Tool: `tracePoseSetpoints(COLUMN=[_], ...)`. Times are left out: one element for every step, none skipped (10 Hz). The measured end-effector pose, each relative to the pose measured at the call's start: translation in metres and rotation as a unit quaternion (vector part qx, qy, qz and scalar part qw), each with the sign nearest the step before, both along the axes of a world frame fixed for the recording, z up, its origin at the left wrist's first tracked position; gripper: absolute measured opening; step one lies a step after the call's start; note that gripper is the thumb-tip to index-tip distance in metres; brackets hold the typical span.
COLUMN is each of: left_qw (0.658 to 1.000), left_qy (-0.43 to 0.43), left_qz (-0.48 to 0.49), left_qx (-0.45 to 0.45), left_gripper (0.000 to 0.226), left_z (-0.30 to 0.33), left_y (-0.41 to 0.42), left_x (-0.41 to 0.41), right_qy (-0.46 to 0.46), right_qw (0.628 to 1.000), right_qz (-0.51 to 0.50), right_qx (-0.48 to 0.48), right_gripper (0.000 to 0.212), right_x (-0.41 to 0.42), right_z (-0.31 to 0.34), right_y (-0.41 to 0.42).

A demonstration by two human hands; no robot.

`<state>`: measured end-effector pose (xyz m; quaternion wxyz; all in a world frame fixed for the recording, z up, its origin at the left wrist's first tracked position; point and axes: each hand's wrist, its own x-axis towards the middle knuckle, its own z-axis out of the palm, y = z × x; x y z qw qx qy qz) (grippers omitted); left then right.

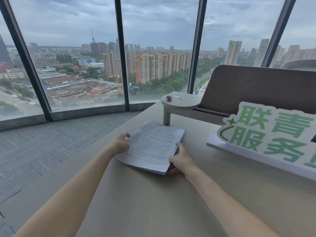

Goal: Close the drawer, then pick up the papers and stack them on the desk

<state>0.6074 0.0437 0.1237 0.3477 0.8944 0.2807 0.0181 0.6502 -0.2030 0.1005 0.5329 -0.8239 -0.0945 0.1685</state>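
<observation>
A stack of printed white papers (152, 146) lies on the beige desk (153, 202), a little left of its middle. My left hand (120, 142) grips the stack's left edge, fingers curled over the sheets. My right hand (181, 159) holds the near right corner, thumb on top and fingers underneath. That corner is lifted slightly off the desk. No drawer is in view.
A white and green sign (266, 139) with large characters stands on the desk at the right. Behind the papers is a small round raised shelf (181, 103) on a post, with small items on it. A brown partition (256, 89) rises behind. Grey carpet (42, 147) and tall windows lie left.
</observation>
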Motion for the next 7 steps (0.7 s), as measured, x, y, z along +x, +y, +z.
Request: tracePoseSetpoints(left_qw=[0.999,0.992,0.983,0.969,0.951,0.941,0.931], left_qy=[0.001,-0.01,-0.048,-0.06,-0.01,-0.014,-0.159], left_qz=[0.0,0.003,-0.001,-0.031,-0.046,-0.032,-0.01], left_qx=[0.053,0.124,0.176,0.238,0.305,0.338,0.328], left_gripper=[0.05,0.049,0.051,0.048,0.039,0.036,0.033], left_z=[-0.004,-0.006,-0.008,-0.012,-0.017,-0.016,-0.017], left_y=[0.007,0.014,0.018,0.02,0.023,0.02,0.015], left_x=[0.013,0.017,0.015,0.011,0.008,0.002,0.002], right_qy=[-0.005,-0.021,-0.046,-0.07,-0.089,-0.104,-0.136], right_qw=[0.999,0.995,0.99,0.982,0.974,0.965,0.945], right_qz=[0.035,0.055,0.069,0.077,0.084,0.09,0.098], right_qx=[-0.039,-0.074,-0.118,-0.158,-0.192,-0.225,-0.279], right_gripper=[0.057,0.053,0.05,0.045,0.043,0.036,0.034], right_x=[-0.002,-0.003,-0.002,0.001,0.006,0.007,0.009], right_z=[0.011,0.016,0.017,0.019,0.02,0.019,0.018], right_y=[0.011,0.022,0.031,0.036,0.039,0.041,0.043])
